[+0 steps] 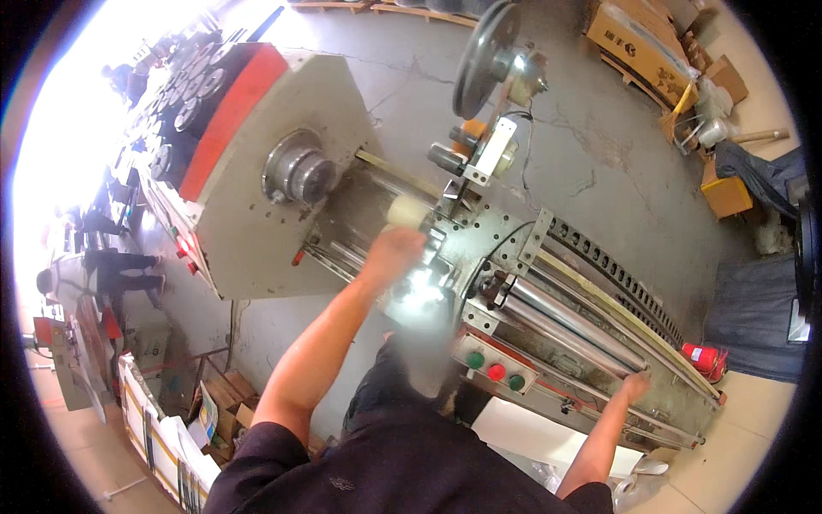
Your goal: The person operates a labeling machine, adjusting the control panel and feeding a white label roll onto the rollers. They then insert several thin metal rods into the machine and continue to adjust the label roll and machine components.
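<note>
A long machine with a grey housing [282, 197] runs from the left toward the lower right in front of me. My left hand [396, 255] is at its carriage, just below a cream-coloured cylinder [408, 212]; motion blur and glare hide its fingers. Far along the bed, my right hand [634, 388] has its fingers closed at the outer end of a shiny metal rod [574, 338]. A round steel spindle [301, 170] sticks out of the housing. Beside the carriage plate [488, 236] stands a large dark pulley wheel [485, 60].
A panel with green and red buttons [495, 370] sits on the machine's near side. Past the bed's right end lies a red cylinder [705, 360]. Cardboard boxes [638, 47] stand at the far right. More boxes [227, 411] lie on the lower left, and dark discs [193, 94] are piled on the housing.
</note>
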Available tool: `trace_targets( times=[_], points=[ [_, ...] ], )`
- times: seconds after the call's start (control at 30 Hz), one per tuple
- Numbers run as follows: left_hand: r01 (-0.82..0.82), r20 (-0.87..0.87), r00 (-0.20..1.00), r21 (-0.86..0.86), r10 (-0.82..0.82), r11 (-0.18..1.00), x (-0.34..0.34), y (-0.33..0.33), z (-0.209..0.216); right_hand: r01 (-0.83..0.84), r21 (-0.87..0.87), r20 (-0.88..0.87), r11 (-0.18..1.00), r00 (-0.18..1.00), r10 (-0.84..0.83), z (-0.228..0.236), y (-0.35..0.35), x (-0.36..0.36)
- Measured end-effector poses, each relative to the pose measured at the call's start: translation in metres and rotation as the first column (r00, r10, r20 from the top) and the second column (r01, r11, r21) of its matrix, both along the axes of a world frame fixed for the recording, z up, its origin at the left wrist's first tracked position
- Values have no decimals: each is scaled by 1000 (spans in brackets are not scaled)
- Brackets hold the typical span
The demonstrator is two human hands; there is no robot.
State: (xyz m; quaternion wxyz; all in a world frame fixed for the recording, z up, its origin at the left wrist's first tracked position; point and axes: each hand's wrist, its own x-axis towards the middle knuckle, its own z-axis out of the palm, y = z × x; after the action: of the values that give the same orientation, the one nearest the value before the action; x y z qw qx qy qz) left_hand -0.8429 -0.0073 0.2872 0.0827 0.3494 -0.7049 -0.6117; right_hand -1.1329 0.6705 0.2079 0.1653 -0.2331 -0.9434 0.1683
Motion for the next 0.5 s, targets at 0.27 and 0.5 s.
trace_targets(
  times=[0.27, 0.5],
  points=[
    [113, -148, 984, 95, -98, 989, 8, -23, 27, -973, 81, -419, 217, 164, 893, 263, -484, 91],
    [21, -90, 995, 545, 34, 838, 57, -17, 64, -689, 679, -99, -252, -426, 899, 319, -685, 23]
  ],
)
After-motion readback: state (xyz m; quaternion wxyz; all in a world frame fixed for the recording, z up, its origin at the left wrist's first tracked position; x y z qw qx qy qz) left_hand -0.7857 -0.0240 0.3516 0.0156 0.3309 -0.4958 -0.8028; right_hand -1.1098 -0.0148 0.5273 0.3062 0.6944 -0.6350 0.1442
